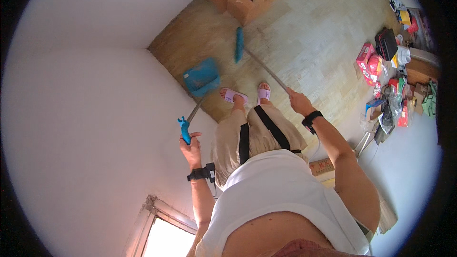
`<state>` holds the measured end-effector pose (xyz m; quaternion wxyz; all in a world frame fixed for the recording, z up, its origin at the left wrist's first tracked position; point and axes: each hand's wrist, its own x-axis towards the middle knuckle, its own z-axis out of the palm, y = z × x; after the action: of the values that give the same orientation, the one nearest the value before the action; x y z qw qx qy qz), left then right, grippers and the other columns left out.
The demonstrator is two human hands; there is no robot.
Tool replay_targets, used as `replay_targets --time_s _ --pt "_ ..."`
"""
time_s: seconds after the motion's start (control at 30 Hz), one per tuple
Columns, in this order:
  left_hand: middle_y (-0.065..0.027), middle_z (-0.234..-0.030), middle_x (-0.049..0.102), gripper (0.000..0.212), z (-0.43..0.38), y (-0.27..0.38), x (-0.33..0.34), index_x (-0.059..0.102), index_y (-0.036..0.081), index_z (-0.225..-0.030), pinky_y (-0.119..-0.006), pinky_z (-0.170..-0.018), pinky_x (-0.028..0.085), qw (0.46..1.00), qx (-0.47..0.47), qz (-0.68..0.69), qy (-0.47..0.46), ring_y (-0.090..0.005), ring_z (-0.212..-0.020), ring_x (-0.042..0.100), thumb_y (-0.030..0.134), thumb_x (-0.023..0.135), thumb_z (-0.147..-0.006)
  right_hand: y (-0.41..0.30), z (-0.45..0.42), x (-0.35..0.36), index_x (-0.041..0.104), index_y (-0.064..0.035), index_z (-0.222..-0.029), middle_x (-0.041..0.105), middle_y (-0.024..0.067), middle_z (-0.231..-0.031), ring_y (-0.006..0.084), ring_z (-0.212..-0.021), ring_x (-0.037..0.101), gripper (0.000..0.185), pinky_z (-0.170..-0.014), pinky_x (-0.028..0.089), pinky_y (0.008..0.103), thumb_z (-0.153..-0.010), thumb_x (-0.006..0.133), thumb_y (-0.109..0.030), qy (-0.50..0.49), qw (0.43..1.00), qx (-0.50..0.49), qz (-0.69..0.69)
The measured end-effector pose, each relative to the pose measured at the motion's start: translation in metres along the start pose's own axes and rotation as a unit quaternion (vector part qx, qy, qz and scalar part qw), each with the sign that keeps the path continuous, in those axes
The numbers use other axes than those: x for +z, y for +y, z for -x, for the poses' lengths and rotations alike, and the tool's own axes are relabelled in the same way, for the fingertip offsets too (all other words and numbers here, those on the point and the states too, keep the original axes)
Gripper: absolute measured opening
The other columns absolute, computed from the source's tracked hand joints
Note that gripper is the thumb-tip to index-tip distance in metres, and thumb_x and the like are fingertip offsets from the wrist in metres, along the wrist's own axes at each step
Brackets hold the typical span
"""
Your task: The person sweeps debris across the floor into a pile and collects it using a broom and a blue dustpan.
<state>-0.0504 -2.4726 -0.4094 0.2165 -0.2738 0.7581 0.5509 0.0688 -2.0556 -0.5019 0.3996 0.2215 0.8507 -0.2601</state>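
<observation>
My left hand [191, 150] grips the blue hooked handle [185, 132] of a long-handled dustpan. Its blue pan [202, 77] is close to the floor by the wall, in front of my left foot, and looks blurred. My right hand [301, 102] is closed around the thin grey stick [267, 68] of a broom. The broom's blue bristle head [239, 44] lies farther out than the pan and to its right, apart from it. Whether the pan touches the floor I cannot tell.
An open cardboard box [246, 1] stands on the wood-patterned floor [303, 32] beyond the broom head. White walls [89, 107] meet in a corner at my left. Along the right lie a black case [386, 44], a pink box [365, 54] and several plastic bags [392, 96].
</observation>
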Motion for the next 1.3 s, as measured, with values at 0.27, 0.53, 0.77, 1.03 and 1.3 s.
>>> replay_targets --time_s 0.27,0.53,0.77,1.03,1.3 --pt "-0.0124 -0.08 0.064 0.011 0.024 0.013 0.036 0.043 0.003 -0.087 -0.019 -0.039 0.033 1.0 0.013 -0.014 -0.006 -0.0045 -0.045 0.04 0.001 0.046 -0.076 0.054 -0.018 -0.005 0.039 -0.03 -0.133 0.064 0.0163 -0.101 0.0378 -0.091 0.06 0.045 -0.077 0.048 0.0465 -0.09 0.038 -0.018 -0.067 0.995 0.033 0.073" --pt "-0.011 -0.078 0.063 0.012 0.061 0.016 0.08 0.043 0.003 -0.086 -0.018 -0.037 0.03 0.999 0.009 -0.005 0.034 -0.0039 -0.044 0.039 0.001 0.047 -0.075 0.187 -0.02 -0.079 0.046 -0.0272 -0.128 0.065 0.0138 -0.096 0.0323 -0.088 0.063 0.041 -0.074 0.051 0.0457 -0.089 0.038 -0.016 0.005 0.979 0.15 0.14" --pt "-0.0106 -0.078 0.063 0.01 0.077 0.007 0.094 0.044 0.005 -0.084 -0.017 -0.038 0.03 0.998 0.009 0.03 0.059 -0.0037 -0.044 0.039 0.002 0.047 -0.075 0.145 0.027 -0.04 0.04 -0.0141 -0.136 0.062 0.02 -0.076 0.0365 -0.071 0.062 0.052 -0.062 0.05 0.0473 -0.084 0.043 -0.008 0.057 0.991 0.026 0.117" --pt "-0.0102 -0.08 0.063 0.013 0.081 0.002 0.077 0.043 0.003 -0.088 -0.018 -0.038 0.031 1.0 -0.002 -0.001 -0.014 -0.0035 -0.045 0.039 0.003 0.048 -0.076 0.115 0.044 -0.007 0.041 -0.0304 -0.134 0.065 0.0167 -0.09 0.0364 -0.081 0.062 0.047 -0.07 0.049 0.0474 -0.088 0.044 -0.017 -0.029 0.994 0.041 0.098" --pt "-0.0124 -0.082 0.063 0.013 0.086 -0.008 0.071 0.042 0.004 -0.088 -0.019 -0.039 0.032 0.999 0.004 0.011 -0.044 -0.0043 -0.044 0.039 0.004 0.048 -0.077 0.192 0.028 -0.046 0.043 -0.0259 -0.134 0.065 0.0174 -0.091 0.0339 -0.082 0.063 0.045 -0.072 0.051 0.0447 -0.089 0.043 -0.016 0.036 0.968 0.181 0.169"
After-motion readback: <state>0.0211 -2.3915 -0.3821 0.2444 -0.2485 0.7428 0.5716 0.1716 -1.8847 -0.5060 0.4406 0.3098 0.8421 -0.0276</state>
